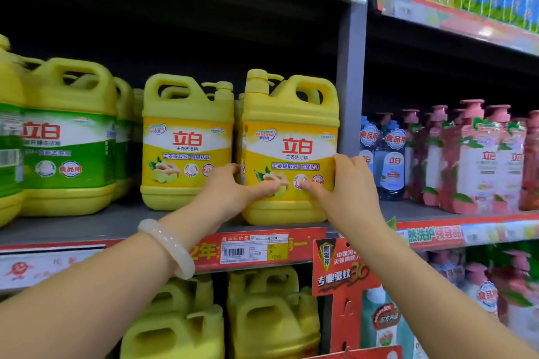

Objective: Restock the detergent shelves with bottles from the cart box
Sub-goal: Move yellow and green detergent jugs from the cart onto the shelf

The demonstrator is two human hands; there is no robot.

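A yellow detergent jug (291, 131) with a yellow-orange ginger label stands upright at the front edge of the grey shelf (116, 224), against the grey upright post. My left hand (230, 192) grips its lower left side, thumb across the label. My right hand (347, 183) grips its lower right side, thumb on the label. A matching yellow jug (186, 140) stands just to its left, a little further back. The cart box is out of view.
Green-labelled yellow jugs (67, 137) fill the shelf's left end. Right of the post (351, 81) stand blue and pink pump bottles (478, 160). More yellow jugs (271, 312) sit on the shelf below. A red hanging display card (341, 271) sticks out under the shelf edge.
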